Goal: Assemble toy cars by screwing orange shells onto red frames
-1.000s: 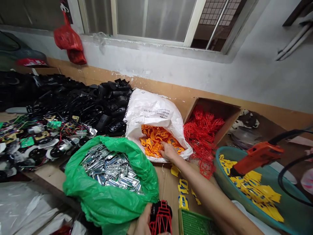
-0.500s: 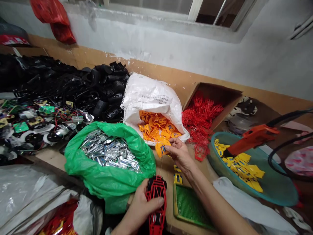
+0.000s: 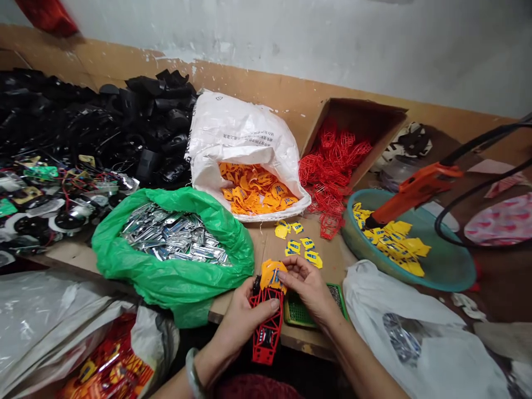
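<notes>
My left hand [image 3: 243, 310] grips a toy car chassis [image 3: 266, 327] with a red lattice frame and black wheels, thumb lying across the frame. At the chassis's far end sits an orange plastic panel [image 3: 272, 275] with blue markings. My right hand [image 3: 307, 285] pinches that panel between thumb and fingers, against the frame. Beyond my hands, several small yellow panels [image 3: 306, 244] lie on the cardboard-covered bench. Partly behind my right wrist is a green tray [image 3: 297, 312] with small metal pieces in it.
A green bag [image 3: 233, 244] of silvery parts stands left, a white sack [image 3: 245, 124] of orange panels behind. Red frames [image 3: 332, 160] spill from a cardboard box. At right, an orange power screwdriver [image 3: 409, 191] rests in a teal basin [image 3: 453, 271] of yellow panels.
My right hand has brought the orange panel from near the sack's mouth down onto the chassis in my left hand. The camera view has tilted downward.
</notes>
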Demonstrator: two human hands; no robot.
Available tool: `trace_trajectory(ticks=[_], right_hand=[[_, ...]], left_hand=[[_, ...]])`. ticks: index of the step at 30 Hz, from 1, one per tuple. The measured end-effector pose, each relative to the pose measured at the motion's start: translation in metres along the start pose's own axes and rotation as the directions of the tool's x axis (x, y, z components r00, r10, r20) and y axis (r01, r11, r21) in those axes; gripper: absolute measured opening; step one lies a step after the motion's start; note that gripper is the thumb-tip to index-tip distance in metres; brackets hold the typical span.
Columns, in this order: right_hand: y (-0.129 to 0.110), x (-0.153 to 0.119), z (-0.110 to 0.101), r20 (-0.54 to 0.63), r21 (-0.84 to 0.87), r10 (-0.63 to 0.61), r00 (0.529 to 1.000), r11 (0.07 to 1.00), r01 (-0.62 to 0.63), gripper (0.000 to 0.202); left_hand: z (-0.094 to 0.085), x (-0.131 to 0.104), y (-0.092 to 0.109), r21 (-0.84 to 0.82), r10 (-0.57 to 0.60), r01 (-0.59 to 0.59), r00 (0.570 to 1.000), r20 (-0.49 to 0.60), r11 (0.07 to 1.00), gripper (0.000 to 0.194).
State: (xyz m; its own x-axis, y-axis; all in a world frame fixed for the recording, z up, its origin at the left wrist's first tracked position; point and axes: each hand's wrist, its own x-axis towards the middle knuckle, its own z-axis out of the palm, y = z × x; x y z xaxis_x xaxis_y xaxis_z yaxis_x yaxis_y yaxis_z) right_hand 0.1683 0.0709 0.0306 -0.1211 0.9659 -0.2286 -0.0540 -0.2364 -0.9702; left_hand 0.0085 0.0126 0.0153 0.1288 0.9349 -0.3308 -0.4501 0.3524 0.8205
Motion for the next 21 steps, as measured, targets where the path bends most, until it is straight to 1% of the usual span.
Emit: trace_trajectory(ticks=[2, 5, 10, 12, 14, 16, 18, 19, 20, 21], right_hand=[[0.004, -0.003, -0.002, -0.017, 0.003, 0.029, 0.999, 1.000, -0.029, 0.049], [0.009, -0.006, -0.004, 0.017, -0.022, 0.068, 0.998, 0.997, -0.068, 0.049], [0.011, -0.010, -0.005, -0.009, -0.099, 0.040, 0.999, 0.994, -0.040, 0.046], [0.012, -0.012, -0.006, 0.006, -0.099, 0.049, 0.999, 0.994, -0.048, 0.045], [0.014, -0.013, -0.008, 0.042, -0.079, 0.056, 0.998, 0.996, -0.052, 0.044], [0.017, -0.013, -0.011, 0.061, -0.035, 0.053, 0.997, 0.998, -0.051, 0.041], [0.019, -0.014, -0.015, 0.040, 0.032, 0.028, 0.999, 0.999, -0.029, 0.040], [0.019, -0.015, -0.016, 0.039, 0.058, 0.002, 0.999, 0.998, -0.004, 0.039], [0.018, -0.016, -0.017, 0.062, 0.077, -0.031, 0.998, 0.997, 0.026, 0.040], [0.017, -0.018, -0.016, 0.110, 0.093, -0.066, 0.992, 0.994, 0.056, 0.044]], left_hand=[[0.002, 0.001, 0.000, 0.007, -0.004, 0.004, 1.000, -0.004, 1.000, 0.048], [0.004, 0.002, -0.001, 0.027, 0.004, -0.003, 1.000, -0.012, 1.000, 0.048], [0.005, 0.003, -0.001, 0.056, -0.009, 0.010, 1.000, -0.017, 0.998, 0.043], [0.006, 0.004, 0.000, 0.066, -0.010, 0.012, 0.999, -0.039, 0.998, 0.043], [0.006, 0.004, 0.002, 0.036, -0.027, 0.029, 0.998, -0.049, 0.999, 0.041], [0.005, 0.002, 0.005, -0.047, -0.101, 0.101, 0.995, -0.003, 0.994, 0.040], [0.003, 0.000, 0.007, -0.162, -0.207, 0.215, 0.976, 0.064, 0.963, 0.038], [0.001, -0.002, 0.007, -0.223, -0.266, 0.279, 0.960, 0.088, 0.934, 0.037], [-0.001, -0.003, 0.006, -0.279, -0.330, 0.348, 0.937, 0.110, 0.895, 0.036], [-0.003, -0.004, 0.004, -0.329, -0.394, 0.415, 0.909, 0.133, 0.848, 0.035]])
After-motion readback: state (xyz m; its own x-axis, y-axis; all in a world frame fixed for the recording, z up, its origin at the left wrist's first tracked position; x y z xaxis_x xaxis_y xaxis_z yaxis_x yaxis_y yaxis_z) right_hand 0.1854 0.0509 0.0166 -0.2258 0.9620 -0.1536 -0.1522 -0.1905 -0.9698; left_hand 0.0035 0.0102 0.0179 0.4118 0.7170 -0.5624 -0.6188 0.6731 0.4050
